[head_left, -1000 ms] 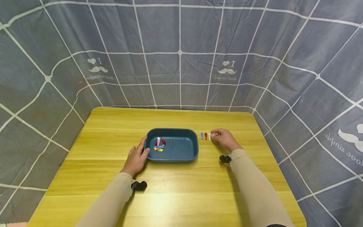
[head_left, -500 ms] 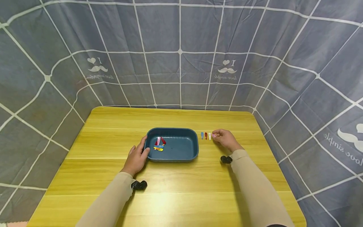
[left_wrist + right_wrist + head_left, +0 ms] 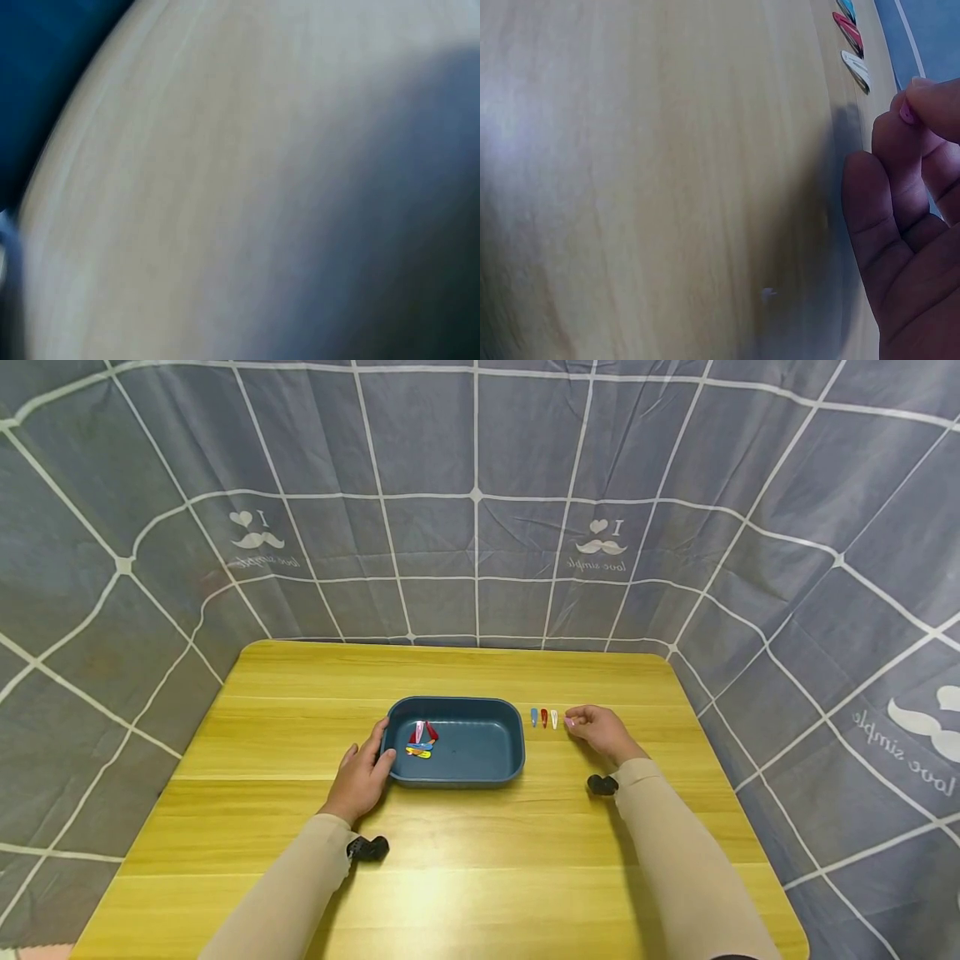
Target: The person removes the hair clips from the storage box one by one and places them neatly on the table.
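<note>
My right hand (image 3: 600, 733) pinches a pink hair clip (image 3: 907, 112) between thumb and index finger; only a small part of it shows. Just left of those fingertips, a blue hair clip (image 3: 534, 717), a red hair clip (image 3: 544, 718) and a white hair clip (image 3: 554, 719) lie in a row on the table. My left hand (image 3: 362, 781) rests against the left side of a dark blue plastic bin (image 3: 480, 752), its fingers extended along the wall and its thumb at the rim. Inside the bin's left end lies a loose pile of several colourful hair clips (image 3: 420, 752).
A yellow wood-grain table (image 3: 480, 877) carries everything. Grey curtain (image 3: 525, 460) with white grid lines surrounds its back and sides. The left wrist view is blurred, showing mostly tabletop and a dark edge of the bin (image 3: 45, 67).
My right hand has drawn slightly right with the pink hair clip, away from the white one, which now shows fully. The left hand and bin have stayed in place.
</note>
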Available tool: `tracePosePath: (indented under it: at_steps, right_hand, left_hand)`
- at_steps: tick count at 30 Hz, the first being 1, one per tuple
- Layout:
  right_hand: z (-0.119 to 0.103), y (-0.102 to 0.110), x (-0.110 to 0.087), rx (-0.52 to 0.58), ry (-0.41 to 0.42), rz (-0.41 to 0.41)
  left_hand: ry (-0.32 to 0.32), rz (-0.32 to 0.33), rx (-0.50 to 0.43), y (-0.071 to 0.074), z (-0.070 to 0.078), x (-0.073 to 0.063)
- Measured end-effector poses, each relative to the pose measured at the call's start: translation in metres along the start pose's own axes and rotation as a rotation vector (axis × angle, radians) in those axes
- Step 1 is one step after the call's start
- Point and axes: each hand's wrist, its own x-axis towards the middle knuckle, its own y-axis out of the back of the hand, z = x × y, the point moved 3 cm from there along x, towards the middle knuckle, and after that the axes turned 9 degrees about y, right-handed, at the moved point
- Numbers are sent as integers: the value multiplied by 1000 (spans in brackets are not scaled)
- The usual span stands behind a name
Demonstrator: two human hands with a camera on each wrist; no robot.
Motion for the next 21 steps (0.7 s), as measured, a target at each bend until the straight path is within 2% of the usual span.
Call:
tracePosePath:
  at_steps: [21]
  right_hand:
    - [4, 1, 0, 3, 5, 10]
  left_hand:
    - [-8, 14, -5, -2, -5, 4]
